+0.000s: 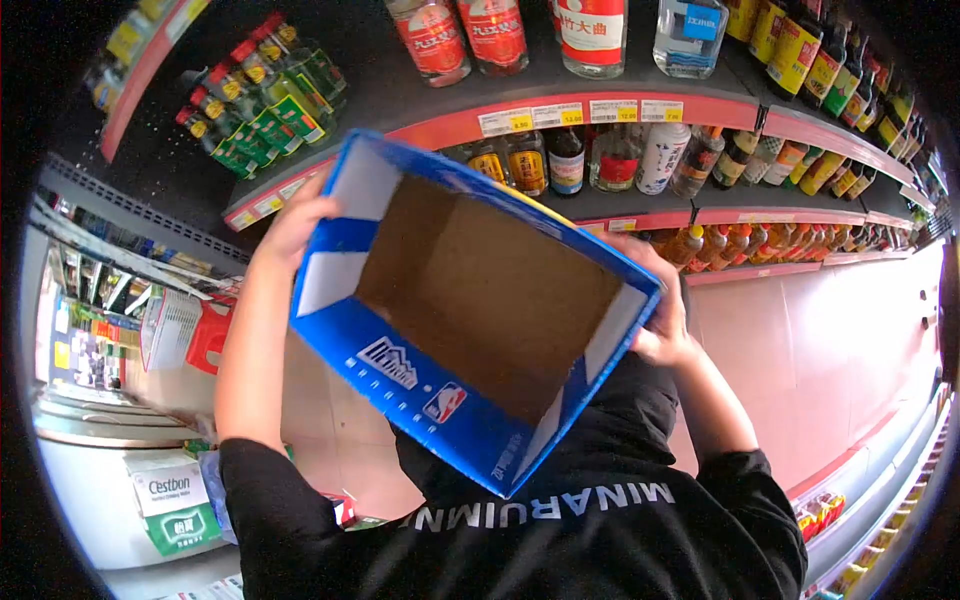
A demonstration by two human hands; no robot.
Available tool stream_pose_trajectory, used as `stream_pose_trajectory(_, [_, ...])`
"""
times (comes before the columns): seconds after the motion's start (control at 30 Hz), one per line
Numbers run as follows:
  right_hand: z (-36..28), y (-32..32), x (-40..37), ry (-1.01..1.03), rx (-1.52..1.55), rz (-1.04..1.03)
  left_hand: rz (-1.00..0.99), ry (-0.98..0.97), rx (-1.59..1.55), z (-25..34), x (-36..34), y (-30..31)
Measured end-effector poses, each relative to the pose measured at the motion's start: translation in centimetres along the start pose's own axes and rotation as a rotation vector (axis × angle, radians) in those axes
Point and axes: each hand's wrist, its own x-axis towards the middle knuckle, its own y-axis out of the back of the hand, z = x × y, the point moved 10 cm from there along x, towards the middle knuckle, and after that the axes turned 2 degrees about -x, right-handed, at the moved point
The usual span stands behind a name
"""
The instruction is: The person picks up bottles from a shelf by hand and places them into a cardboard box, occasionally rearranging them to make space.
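Observation:
Between my two hands is a blue cardboard box, tilted, with its open top facing me. Its inside is bare brown cardboard, and white lettering and a small NBA logo mark the near flap. My left hand grips the box's left end near its upper corner. At the opposite end, my right hand has its fingers behind the edge and its thumb low on the side. Part of each hand's fingers is hidden by the box.
Ahead curves a store shelf with price tags and bottles in rows. Green bottles with red caps stand at the upper left. A red basket is at left, above a Cestbon carton. Another shelf runs along the right.

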Motion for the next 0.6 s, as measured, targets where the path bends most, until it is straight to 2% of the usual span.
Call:
stream_pose_trajectory(0.07, [-0.6, 1.0, -3.5, -0.112, -0.029, 0.113, -0.125, -0.019, 0.206, 1.3, 2.3, -3.9])
stream_pose_trajectory(0.1, [-1.1, 1.2, -4.9, -0.147, 0.007, 0.231, -0.157, -0.088, 0.264, 2.7, 2.7, -6.3])
stream_pose_trajectory(0.17, [-2.1, 1.2, -7.5, -0.234, 0.000, 0.391, -0.226, -0.260, 0.786, 5.0, 4.7, -9.9])
stream_pose_trajectory(0.27, [-3.6, -0.4, -10.4, -0.215, -0.223, 0.470, -0.202, -0.572, 1.027, 7.2, 6.7, -15.1])
stream_pose_trajectory(0.33, [-3.9, -2.5, -11.2, -0.279, -0.388, 0.437, -0.235, -0.597, 1.036, 6.9, 7.9, -17.7])
stream_pose_trajectory(0.4, [-2.7, -4.3, -11.8, -0.396, -0.387, 0.377, -0.284, -0.619, 1.146, 5.9, 8.8, -19.7])
stream_pose_trajectory(0.47, [-1.6, -4.4, -12.2, -0.392, -0.374, 0.368, -0.278, -0.530, 1.091, 4.7, 9.6, -19.5])
stream_pose_trajectory(0.5, [-0.6, -5.0, -12.7, -0.400, -0.351, 0.311, -0.231, -0.653, 0.975, 3.8, 10.6, -18.9])
stream_pose_trajectory(0.53, [-0.1, -5.5, -12.1, -0.409, -0.328, 0.254, -0.231, -0.687, 0.991, 3.9, 10.3, -18.9])
stream_pose_trajectory(0.6, [-0.1, -6.6, -10.9, -0.402, -0.549, 0.002, -0.251, -0.678, 0.987, 4.0, 9.7, -19.0])
